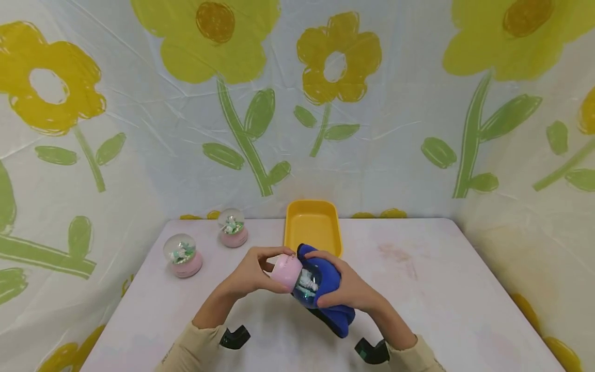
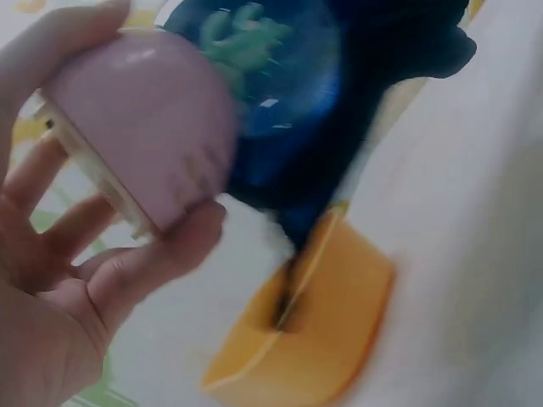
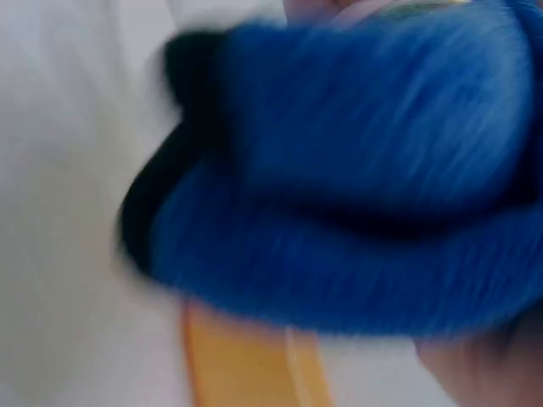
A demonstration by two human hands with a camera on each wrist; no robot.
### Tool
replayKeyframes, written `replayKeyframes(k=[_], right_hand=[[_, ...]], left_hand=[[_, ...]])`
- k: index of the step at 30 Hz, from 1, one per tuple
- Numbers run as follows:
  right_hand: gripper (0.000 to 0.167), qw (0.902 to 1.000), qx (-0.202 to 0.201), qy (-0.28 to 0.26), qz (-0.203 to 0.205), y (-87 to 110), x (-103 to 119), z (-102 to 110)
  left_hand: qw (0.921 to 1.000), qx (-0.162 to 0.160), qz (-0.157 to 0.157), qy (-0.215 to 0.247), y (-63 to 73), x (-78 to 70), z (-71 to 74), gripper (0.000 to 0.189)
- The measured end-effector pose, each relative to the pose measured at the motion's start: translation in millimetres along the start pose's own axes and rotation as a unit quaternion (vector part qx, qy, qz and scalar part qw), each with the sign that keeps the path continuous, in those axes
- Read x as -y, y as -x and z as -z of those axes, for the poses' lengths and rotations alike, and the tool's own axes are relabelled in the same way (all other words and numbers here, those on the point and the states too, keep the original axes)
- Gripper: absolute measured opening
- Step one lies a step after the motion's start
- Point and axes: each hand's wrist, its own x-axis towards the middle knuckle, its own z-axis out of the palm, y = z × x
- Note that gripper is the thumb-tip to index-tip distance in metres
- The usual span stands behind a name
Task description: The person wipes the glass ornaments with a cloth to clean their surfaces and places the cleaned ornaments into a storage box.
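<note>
held globe point(image 1: 289, 274), blue cloth point(image 1: 330, 279), tray rim point(image 1: 338, 235) seemingly near

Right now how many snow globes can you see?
3: a snow globe held by the left hand against a blue cloth in the right hand; a second globe left of the yellow tray; and a third globe farther left, nearer the person.

L hand point(image 1: 251, 275) & R hand point(image 1: 354, 287) nr e/o, fingers bent
</note>
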Motion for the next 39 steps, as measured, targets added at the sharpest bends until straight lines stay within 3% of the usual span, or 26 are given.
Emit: replayKeyframes(k=[2, 5, 9, 14, 20, 25, 30, 36, 39], right_hand=[[0.081, 0.9972, -0.022, -0.064, 0.032, -0.1, -9, -2], [0.085, 0.9860, -0.119, -0.107, 0.048, -2.0, -15, -12], [0.087, 0.9614, -0.263, -0.079, 0.014, -5.2, -18, -29], [0.084, 0.9447, -0.327, -0.012, 0.029, -2.5, -15, -40], [0.077, 0.9304, -0.357, 0.031, 0.078, -2.8, -9, -45], [0.072, 0.9216, -0.375, 0.053, 0.084, -2.0, -11, -46], [0.069, 0.9161, -0.384, 0.080, 0.083, -3.3, -18, -48], [0.075, 0.9058, -0.332, 0.173, 0.199, -5.0, -25, -51], [0.075, 0.9044, -0.295, 0.212, 0.224, -5.2, -21, -48]], left_hand=[[0.9991, -0.016, -0.004, 0.040, -0.7, 6.9, -0.9, 0.059], [0.9939, -0.076, -0.002, 0.080, -2.8, 14.7, -4.6, 0.059], [0.9863, -0.140, 0.010, 0.087, -4.8, 16.6, -10.4, 0.060], [0.9912, -0.128, -0.009, 0.034, -3.3, 9.6, -12.0, 0.059], [0.9931, -0.090, -0.015, -0.074, -1.4, 1.3, -8.4, 0.060], [0.9819, -0.072, -0.009, -0.175, 2.9, 3.7, -11.4, 0.067], [0.9747, -0.083, -0.010, -0.207, 2.7, 8.5, -17.8, 0.073], [0.9642, -0.097, -0.031, -0.245, 0.7, 19.0, -21.5, 0.077], [0.9598, -0.091, -0.053, -0.260, -0.7, 22.9, -22.1, 0.080]])
